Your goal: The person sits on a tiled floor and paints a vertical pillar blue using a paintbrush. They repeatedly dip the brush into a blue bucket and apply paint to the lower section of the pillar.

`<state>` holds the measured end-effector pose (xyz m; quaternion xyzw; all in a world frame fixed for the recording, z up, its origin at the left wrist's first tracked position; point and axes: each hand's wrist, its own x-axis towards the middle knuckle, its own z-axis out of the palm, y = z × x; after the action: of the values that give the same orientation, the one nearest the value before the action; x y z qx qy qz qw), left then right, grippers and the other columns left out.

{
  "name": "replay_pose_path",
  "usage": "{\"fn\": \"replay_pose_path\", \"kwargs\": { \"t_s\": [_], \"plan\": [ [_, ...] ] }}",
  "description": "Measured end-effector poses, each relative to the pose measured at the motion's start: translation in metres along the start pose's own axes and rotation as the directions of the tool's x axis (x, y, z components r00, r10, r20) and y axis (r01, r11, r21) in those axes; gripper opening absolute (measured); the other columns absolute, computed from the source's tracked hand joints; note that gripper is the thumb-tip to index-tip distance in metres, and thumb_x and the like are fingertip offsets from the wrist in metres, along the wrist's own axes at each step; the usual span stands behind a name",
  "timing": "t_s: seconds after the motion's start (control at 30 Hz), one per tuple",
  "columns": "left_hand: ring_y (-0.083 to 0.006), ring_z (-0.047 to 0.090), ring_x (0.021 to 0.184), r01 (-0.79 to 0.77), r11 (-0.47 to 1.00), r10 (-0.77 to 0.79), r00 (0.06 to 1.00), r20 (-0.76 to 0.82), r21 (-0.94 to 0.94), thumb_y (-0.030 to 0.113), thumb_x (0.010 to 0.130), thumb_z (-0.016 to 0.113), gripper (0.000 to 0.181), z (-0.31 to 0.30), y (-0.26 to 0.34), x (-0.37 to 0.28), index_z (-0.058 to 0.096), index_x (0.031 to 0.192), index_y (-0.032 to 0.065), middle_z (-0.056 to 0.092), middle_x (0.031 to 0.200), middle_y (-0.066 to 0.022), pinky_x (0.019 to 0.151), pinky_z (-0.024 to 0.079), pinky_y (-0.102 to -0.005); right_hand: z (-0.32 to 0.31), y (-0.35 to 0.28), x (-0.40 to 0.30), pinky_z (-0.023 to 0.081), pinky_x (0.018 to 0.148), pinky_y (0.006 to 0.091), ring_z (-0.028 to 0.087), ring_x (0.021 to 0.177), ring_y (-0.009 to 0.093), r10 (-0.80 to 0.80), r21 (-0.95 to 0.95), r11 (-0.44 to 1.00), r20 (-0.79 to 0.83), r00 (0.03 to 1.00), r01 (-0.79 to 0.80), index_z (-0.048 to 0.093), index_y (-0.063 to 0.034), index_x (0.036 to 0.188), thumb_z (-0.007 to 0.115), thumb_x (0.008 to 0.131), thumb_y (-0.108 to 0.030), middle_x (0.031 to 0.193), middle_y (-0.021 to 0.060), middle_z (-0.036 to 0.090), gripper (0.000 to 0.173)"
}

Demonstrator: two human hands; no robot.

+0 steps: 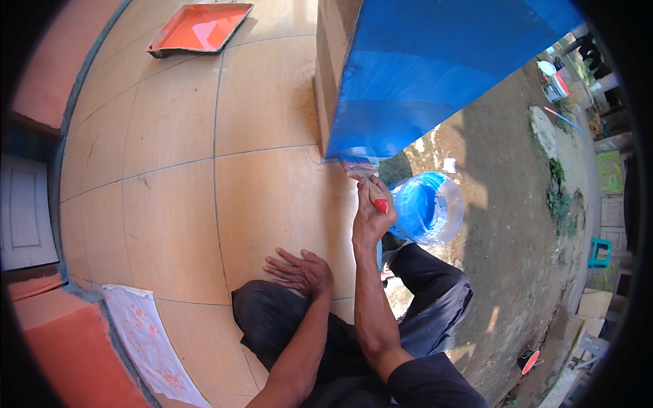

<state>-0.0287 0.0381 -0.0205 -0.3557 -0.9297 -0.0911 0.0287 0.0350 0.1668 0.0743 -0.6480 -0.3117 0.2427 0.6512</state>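
My right hand (374, 217) grips the wooden handle of a flat paintbrush (375, 191) with a red end. Its bristles press against the lower edge of a wall or pillar face (403, 86) coated in blue paint. Lighter strokes show on that blue surface. Just right of the hand is a clear plastic tub (449, 204) with blue paint (416, 201) inside. My left hand (303, 273), fingers spread and holding nothing, rests near my bent knee (268, 306) above the tan tiled floor (173, 209).
A paint tray (232, 28) with orange paint stands on the tiles at upper left. An orange-spotted white sheet (148, 347) lies by the orange wall (76, 347). Beyond the floor edge, bare ground (495, 245) holds a paint bucket (556, 87) and a green plastic stool (599, 253).
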Motion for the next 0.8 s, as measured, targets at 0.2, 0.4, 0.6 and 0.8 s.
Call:
{"fn": "replay_pose_path", "kwargs": {
  "t_s": [0.2, 0.4, 0.6, 0.8],
  "plan": [
    [-0.0471, 0.012, 0.145, 0.002, 1.000, -0.002, 1.000, 0.006, 0.002, 0.033, 0.092, 0.049, 0.065, 0.001, 0.002, -0.001, 0.030, 0.146, 0.0004, 0.019, 0.154, -0.0276, 0.112, 0.014, -0.0655, -0.003, 0.009, -0.005, 0.053, 0.078, 0.0311, 0.067, 0.087, 0.017, 0.024, -0.122, 0.992, 0.062, 0.998, -0.017, 0.068, 0.0059, 0.105, 0.073, 0.085, -0.006, 0.094, 0.0155, 0.071, 0.024],
    [-0.0469, 0.012, 0.145, -0.002, 1.000, 0.002, 1.000, -0.009, 0.017, 0.033, 0.093, 0.048, 0.065, 0.003, 0.000, -0.001, 0.030, 0.146, 0.0008, 0.019, 0.154, -0.0275, 0.112, 0.014, -0.0651, -0.002, 0.007, -0.003, 0.053, 0.079, 0.0328, 0.068, 0.088, 0.020, -0.023, -0.190, 0.981, 0.073, 0.997, 0.036, 0.068, 0.0069, 0.104, 0.072, 0.085, -0.006, 0.092, 0.0193, 0.071, 0.024],
    [-0.0469, 0.011, 0.145, -0.008, 1.000, 0.008, 1.000, -0.001, 0.021, 0.034, 0.093, 0.047, 0.065, 0.001, 0.000, -0.001, 0.029, 0.146, 0.0008, 0.019, 0.154, -0.0275, 0.113, 0.013, -0.0644, -0.015, 0.021, 0.020, 0.053, 0.077, 0.0337, 0.069, 0.086, 0.022, -0.064, -0.242, 0.968, 0.032, 0.997, 0.070, 0.067, 0.0080, 0.103, 0.072, 0.085, -0.007, 0.091, 0.0219, 0.071, 0.024],
    [-0.0467, 0.011, 0.145, -0.008, 1.000, 0.008, 1.000, 0.001, 0.018, 0.034, 0.093, 0.047, 0.065, 0.001, 0.000, -0.001, 0.030, 0.146, 0.0007, 0.019, 0.154, -0.0276, 0.113, 0.013, -0.0641, -0.013, 0.026, 0.032, 0.053, 0.076, 0.0303, 0.068, 0.085, 0.017, -0.089, -0.282, 0.954, 0.053, 0.995, 0.101, 0.067, 0.0072, 0.104, 0.072, 0.087, -0.011, 0.090, 0.0172, 0.072, 0.026]
  ]
}}
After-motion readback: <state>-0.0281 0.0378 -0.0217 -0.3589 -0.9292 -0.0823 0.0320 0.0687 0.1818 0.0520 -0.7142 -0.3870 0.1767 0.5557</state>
